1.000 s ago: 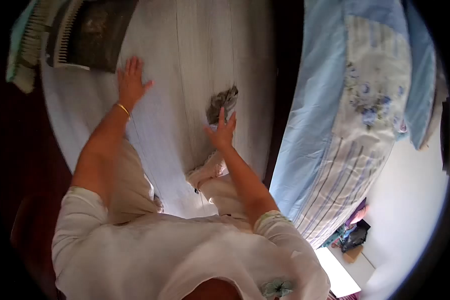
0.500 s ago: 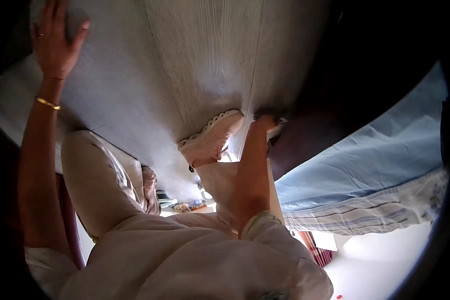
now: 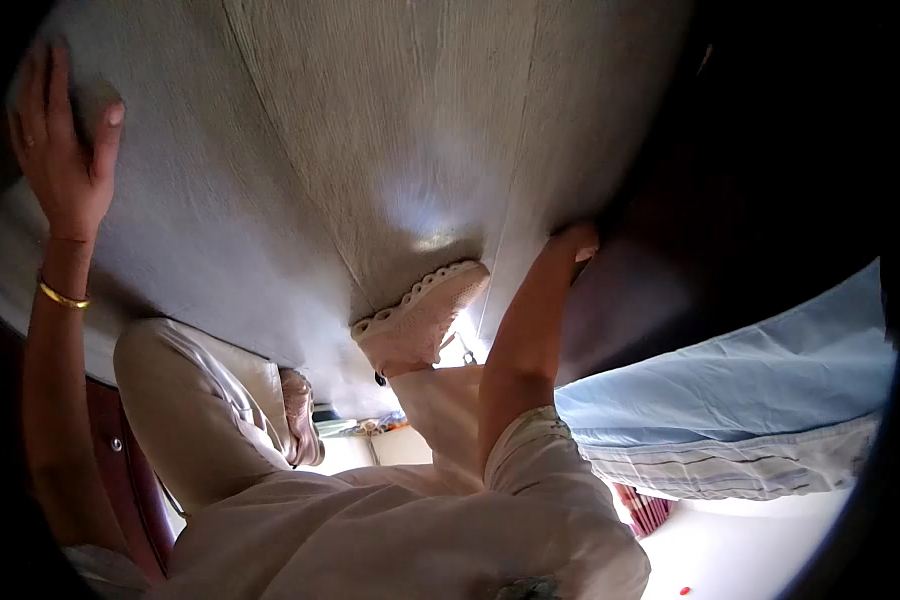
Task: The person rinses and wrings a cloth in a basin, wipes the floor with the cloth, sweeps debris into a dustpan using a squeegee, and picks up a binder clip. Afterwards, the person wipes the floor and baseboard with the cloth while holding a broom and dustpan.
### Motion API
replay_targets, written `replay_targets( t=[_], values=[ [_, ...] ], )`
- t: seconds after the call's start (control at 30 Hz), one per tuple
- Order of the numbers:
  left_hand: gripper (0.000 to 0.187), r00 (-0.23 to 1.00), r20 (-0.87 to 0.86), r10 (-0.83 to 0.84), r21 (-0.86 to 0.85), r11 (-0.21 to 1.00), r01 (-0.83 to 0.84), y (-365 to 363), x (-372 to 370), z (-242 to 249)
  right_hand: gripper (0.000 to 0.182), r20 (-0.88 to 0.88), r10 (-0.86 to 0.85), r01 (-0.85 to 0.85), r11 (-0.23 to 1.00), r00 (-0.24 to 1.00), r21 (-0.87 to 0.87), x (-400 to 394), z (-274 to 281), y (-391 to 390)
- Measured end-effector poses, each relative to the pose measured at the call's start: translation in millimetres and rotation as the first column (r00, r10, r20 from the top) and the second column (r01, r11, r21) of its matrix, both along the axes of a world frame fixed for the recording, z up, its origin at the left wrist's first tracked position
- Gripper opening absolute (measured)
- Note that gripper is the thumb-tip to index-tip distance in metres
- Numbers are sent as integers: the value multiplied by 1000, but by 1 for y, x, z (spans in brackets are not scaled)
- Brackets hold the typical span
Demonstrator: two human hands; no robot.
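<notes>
Pale floor (image 3: 370,130) fills the upper view; bed edge with blue sheet (image 3: 750,380) lower right. Right hand (image 3: 570,243) reaching under the dark bed frame (image 3: 670,200), fingers hidden, grip can't tell. Left hand (image 3: 65,150) flat on floor, fingers together, thumb out, likely bracing body weight. Pink shoe (image 3: 420,315) planted between arms. Versus half a second back: head lower, right hand slightly further right, left hand lower in frame.

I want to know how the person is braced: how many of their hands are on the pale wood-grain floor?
2: the left hand lies flat at far left; the right hand presses at the floor's right edge, fingers partly hidden.
</notes>
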State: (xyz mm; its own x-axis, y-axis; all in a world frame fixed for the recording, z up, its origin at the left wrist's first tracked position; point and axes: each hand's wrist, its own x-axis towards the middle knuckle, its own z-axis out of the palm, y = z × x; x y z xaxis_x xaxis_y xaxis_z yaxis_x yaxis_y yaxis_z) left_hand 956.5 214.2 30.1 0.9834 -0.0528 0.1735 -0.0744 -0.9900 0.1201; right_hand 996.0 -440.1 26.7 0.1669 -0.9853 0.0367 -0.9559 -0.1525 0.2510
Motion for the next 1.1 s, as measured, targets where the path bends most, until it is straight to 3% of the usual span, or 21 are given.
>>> replay_targets(
  t=[0.13, 0.17, 0.2, 0.23, 0.27, 0.33, 0.4, 0.47, 0.53, 0.6, 0.67, 0.73, 0.77, 0.83, 0.87, 0.93, 1.0, 1.07, 1.1],
  values=[
    [69, 997, -10, 76, 24, 997, -76, -5, -1, 2, 41, 245, 5, -29, 995, 969, 95, 60, 5, 64],
    [70, 996, -16, 85, 31, 996, -85, -6, -2, 4, 41, -52, 259, -257, 966, 965, 43, 67, 3, 76],
    [70, 995, -22, 93, 37, 995, -92, -7, -1, 6, 41, -349, 462, -475, 878, 815, 53, 75, 1, 85],
    [70, 995, -25, 99, 44, 994, -98, -7, 0, 7, 41, -602, 580, -652, 747, 549, 125, 83, -3, 96],
    [72, 994, -32, 109, 39, 993, -107, -7, 0, 9, 41, -427, 705, -772, 635, 566, 24, 91, -6, 110],
    [72, 988, -69, 137, 38, 990, -135, -8, 0, 11, 41, -63, 896, -874, 410, 439, -262, 114, -16, 149],
    [72, 983, -85, 164, 44, 986, -161, -11, 0, 15, 43, -225, 963, -943, 71, 149, -324, 142, -23, 200],
    [72, 976, -100, 192, 40, 981, -189, -11, 1, 16, 38, -137, 983, -942, -162, -126, -293, 156, -25, 275],
    [73, 973, -120, 199, 60, 979, -193, -10, -1, 16, 34, 280, 890, -928, -312, -360, -202, 139, -5, 356],
    [73, 968, -140, 210, 30, 978, -208, -10, 0, 18, 30, 541, 713, -875, -475, -447, -96, 105, 23, 398],
    [74, 955, -193, 226, 17, 974, -227, -8, -2, 21, 31, 691, 597, -817, -577, -407, 17, 77, 36, 392],
    [73, 948, -217, 232, 14, 972, -235, -7, -1, 24, 36, 704, 699, -927, -334, -123, 170, 67, 38, 349],
    [73, 942, -233, 241, 8, 969, -246, -8, -2, 26, 37, 662, 749, -976, -165, -32, 140, 65, 27, 313],
    [73, 948, -223, 227, 0, 972, -233, -6, 0, 27, 41, 347, 918, -958, 253, 194, -134, 62, -5, 227],
    [73, 936, -257, 242, 8, 969, -249, -6, 1, 32, 43, 170, 887, -857, 459, 429, -236, 76, -11, 199],
    [76, 915, -313, 253, 2, 964, -265, -8, -2, 31, 46, 171, 468, -476, 880, 867, 6, 147, 36, 249],
    [76, 921, -299, 249, 6, 966, -259, -8, -3, 32, 40, -173, 521, -494, 851, 836, 178, 208, 20, 252],
    [76, 911, -321, 260, -7, 961, -276, -8, -2, 32, 34, -312, 771, -796, 602, 556, 69, 260, 1, 282],
    [75, 917, -308, 252, -16, 963, -270, -8, -4, 33, 37, -245, 849, -873, 487, 467, 22, 282, 1, 309]
  ],
)
